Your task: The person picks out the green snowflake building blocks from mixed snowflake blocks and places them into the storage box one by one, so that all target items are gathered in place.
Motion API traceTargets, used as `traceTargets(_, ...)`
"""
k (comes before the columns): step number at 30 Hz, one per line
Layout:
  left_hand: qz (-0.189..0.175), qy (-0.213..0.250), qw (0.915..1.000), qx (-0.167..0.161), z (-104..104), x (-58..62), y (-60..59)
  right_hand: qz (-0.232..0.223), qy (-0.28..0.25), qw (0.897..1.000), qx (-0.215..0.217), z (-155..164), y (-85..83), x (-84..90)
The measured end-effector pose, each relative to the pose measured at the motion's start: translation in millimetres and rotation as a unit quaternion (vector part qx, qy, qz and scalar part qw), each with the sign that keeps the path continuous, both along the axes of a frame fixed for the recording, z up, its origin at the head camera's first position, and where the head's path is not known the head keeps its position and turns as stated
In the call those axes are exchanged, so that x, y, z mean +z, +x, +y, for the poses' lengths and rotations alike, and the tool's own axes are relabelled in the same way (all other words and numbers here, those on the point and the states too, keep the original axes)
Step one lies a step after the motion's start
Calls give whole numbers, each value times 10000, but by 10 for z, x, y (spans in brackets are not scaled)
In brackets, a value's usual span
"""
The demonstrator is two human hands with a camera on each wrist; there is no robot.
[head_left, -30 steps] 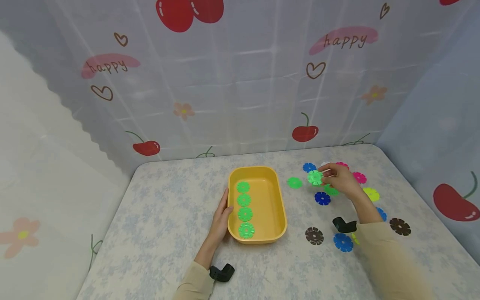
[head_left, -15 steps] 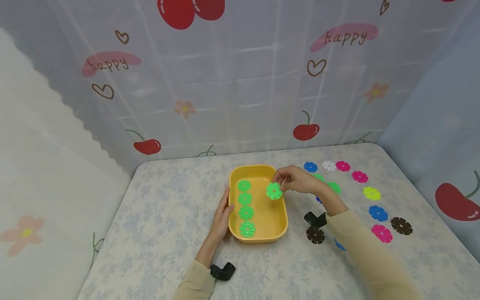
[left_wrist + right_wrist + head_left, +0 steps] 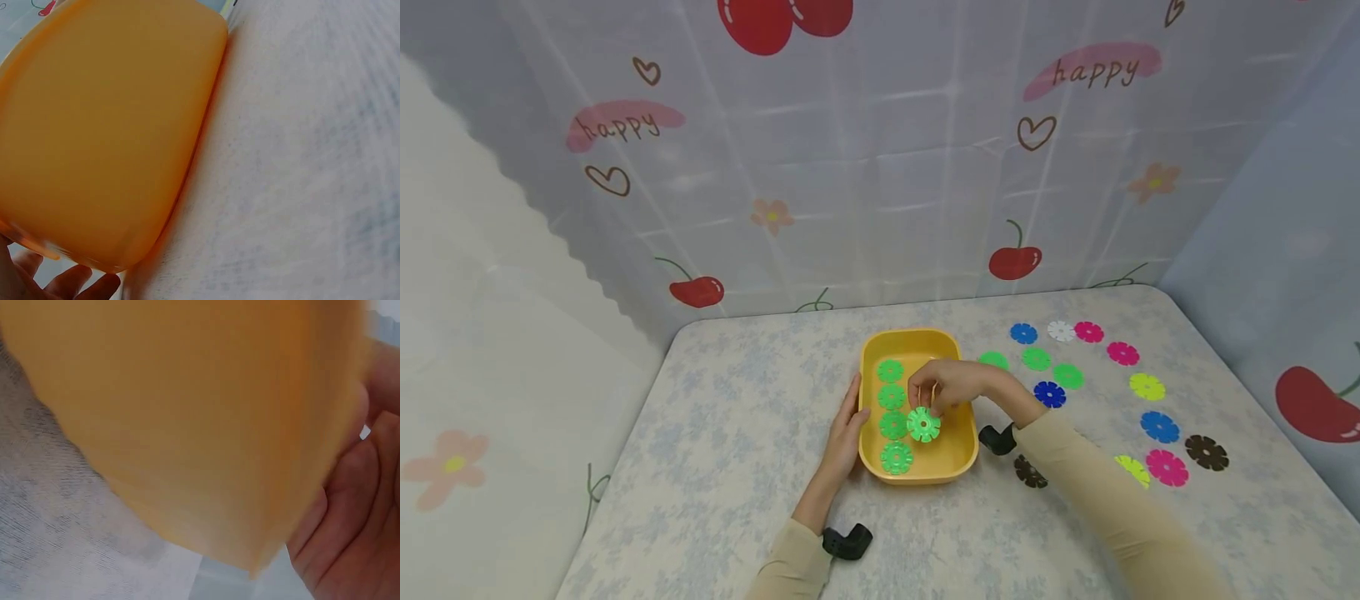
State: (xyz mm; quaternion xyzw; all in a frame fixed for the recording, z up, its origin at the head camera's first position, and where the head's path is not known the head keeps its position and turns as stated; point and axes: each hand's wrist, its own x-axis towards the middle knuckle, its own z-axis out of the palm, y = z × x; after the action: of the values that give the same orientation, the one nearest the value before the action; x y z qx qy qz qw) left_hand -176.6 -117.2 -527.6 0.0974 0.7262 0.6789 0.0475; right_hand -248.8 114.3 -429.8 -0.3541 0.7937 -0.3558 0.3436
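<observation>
My right hand (image 3: pixel 951 383) is over the yellow tray (image 3: pixel 958 462) and pinches a bright green notched disc (image 3: pixel 923 425) by its edge, above the tray floor. A column of several green discs (image 3: pixel 891 397) lies along the tray's left side. At the tray's left wall, my left hand (image 3: pixel 844 437) grips the rim, thumb over the edge and fingers outside. The left wrist view has the tray's outer wall (image 3: pixel 112 125) filling much of the frame, with my fingertips (image 3: pixel 100 289) against its end. In the right wrist view, the tray wall (image 3: pixel 175 425) hides the held disc.
Several loose notched discs lie right of the tray: green (image 3: pixel 1067 377), dark blue (image 3: pixel 1049 394), white (image 3: pixel 1062 331), pink (image 3: pixel 1123 353), yellow (image 3: pixel 1147 387) and brown (image 3: pixel 1207 452). A brown disc (image 3: pixel 1028 472) is partly under the right forearm. A printed curtain (image 3: pixel 880 167) stands behind the table.
My right hand has carried a green disc leftward from the loose discs to over the tray, then lower and toward the green column. The left hand keeps its grip on the rim.
</observation>
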Motion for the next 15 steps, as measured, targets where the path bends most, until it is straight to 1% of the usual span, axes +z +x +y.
traceTargets(3, -52, -13, 10000, -4, 0, 14, 3, -57, 247, 9997, -13, -25, 6, -47)
traceTargets(7, -96, -15, 10000, -17, -2, 33, 0, 13, 476, 9989, 18, -51, 27, -70)
traceTargets(11, -126, -14, 9999, 20, -3, 45, 5, 101, 607, 9980, 170, -97, 57, -76)
traceTargets(15, -139, -47, 9999, 43, -4, 47, 11, 254, 810, 9960, 290, -138, 93, -128)
